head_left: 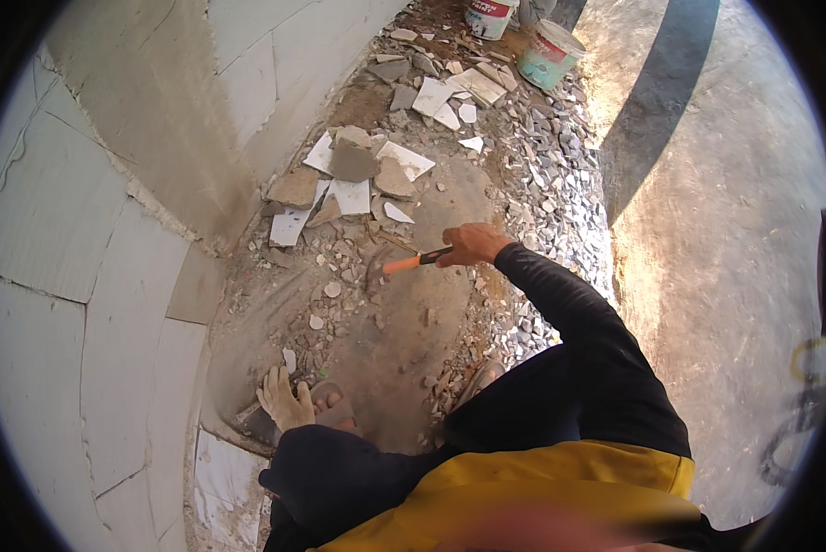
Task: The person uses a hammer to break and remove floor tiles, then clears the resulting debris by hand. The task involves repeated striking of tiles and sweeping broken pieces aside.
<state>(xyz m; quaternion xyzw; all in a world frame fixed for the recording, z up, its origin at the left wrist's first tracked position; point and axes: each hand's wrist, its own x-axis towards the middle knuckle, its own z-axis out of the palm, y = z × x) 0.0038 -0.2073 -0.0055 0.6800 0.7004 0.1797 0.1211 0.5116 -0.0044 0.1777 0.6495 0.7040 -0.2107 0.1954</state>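
Note:
My bare right hand (473,246) is closed around the black grip of a hammer (402,266) with an orange shaft. The hammer points left over the dusty ground, and its head is blurred against the rubble. My left hand (286,397), in a pale work glove, is low on the left beside my sandalled foot (333,405). Its fingers are apart, and I see nothing held in them. A small white tile chip (290,360) lies just beyond the gloved fingers. Ahead of the hammer is a heap of broken white tiles (349,196) and grey mortar pieces (353,163).
A pale block wall (128,368) rises along the left. More broken slabs (476,86) lie farther ahead, near two paint buckets (549,55). Grey gravel (560,184) runs along the right, bordering a concrete surface (707,239). A white tile (226,483) lies at the wall's foot.

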